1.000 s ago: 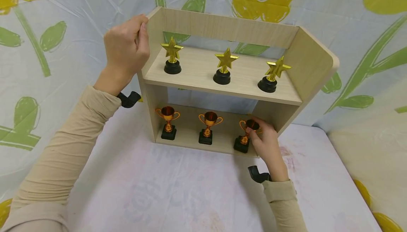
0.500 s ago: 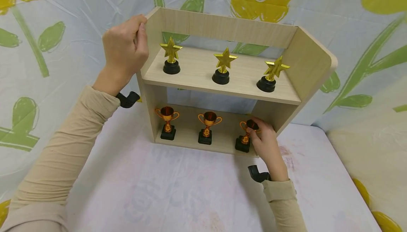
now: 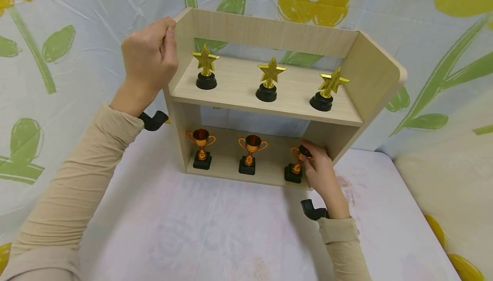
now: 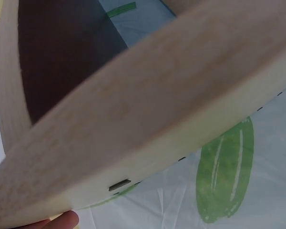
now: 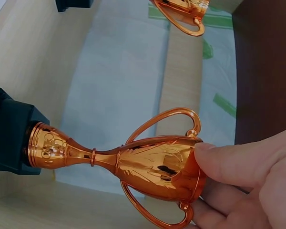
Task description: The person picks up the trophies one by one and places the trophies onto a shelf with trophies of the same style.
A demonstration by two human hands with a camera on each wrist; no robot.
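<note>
A pale wooden two-tier shelf (image 3: 239,75) stands on the table in the head view. My left hand (image 3: 150,58) grips the upper front edge of its left side panel; in the left wrist view only a fingertip (image 4: 66,220) shows beside the wood. Down on the lower tier, at the right end, my right hand (image 3: 321,171) pinches the rim of an orange-gold trophy cup (image 5: 157,167) with a dark square base (image 5: 16,136). The cup is upright. Two similar trophy cups, one at left (image 3: 201,137) and one in the middle (image 3: 252,144), stand apart from it.
On the upper tier stand three gold star trophies, at left (image 3: 206,60), middle (image 3: 271,71) and right (image 3: 332,84), on round black bases. The right side panel (image 3: 373,71) rises close to my right hand. A white cloth (image 3: 215,225) covers the table; flower-printed fabric (image 3: 88,11) hangs behind.
The right trophy cup has shifted slightly back and straightened from a tilt, still in my right hand. My left hand keeps its grip on the shelf. The whole view has drifted slightly.
</note>
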